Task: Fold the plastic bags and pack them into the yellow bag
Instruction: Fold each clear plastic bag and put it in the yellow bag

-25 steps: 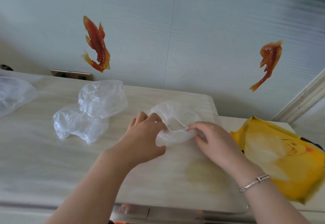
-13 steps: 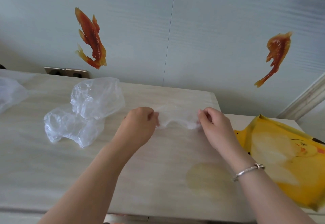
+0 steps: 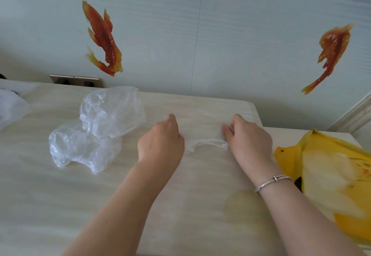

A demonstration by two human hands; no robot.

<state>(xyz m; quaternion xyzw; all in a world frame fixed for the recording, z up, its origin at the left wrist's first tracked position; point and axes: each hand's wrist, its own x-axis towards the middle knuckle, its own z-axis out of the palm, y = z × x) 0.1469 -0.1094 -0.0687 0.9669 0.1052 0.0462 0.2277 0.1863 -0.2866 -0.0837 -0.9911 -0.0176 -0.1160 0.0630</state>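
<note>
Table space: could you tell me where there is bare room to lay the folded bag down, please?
Bare wood lies near the front edge of the table, below the crumpled bags and beside the left forearm. Another patch lies between the forearms. It is crowded where the left hand and right hand stretch the clear bag, and by the yellow bag.

This looks like a room in a home. The pale grey-green wall (image 3: pixel 241 35) carries two orange fish stickers, one at the left (image 3: pixel 103 39) and one at the right (image 3: pixel 331 55), the sort of decoration put up in a household. A brass-coloured socket plate (image 3: pixel 75 80) sits low on the wall behind a light wood-grain worktop (image 3: pixel 60 205). White moulding (image 3: pixel 353 115), like a door or window frame, runs up the far right.
</note>
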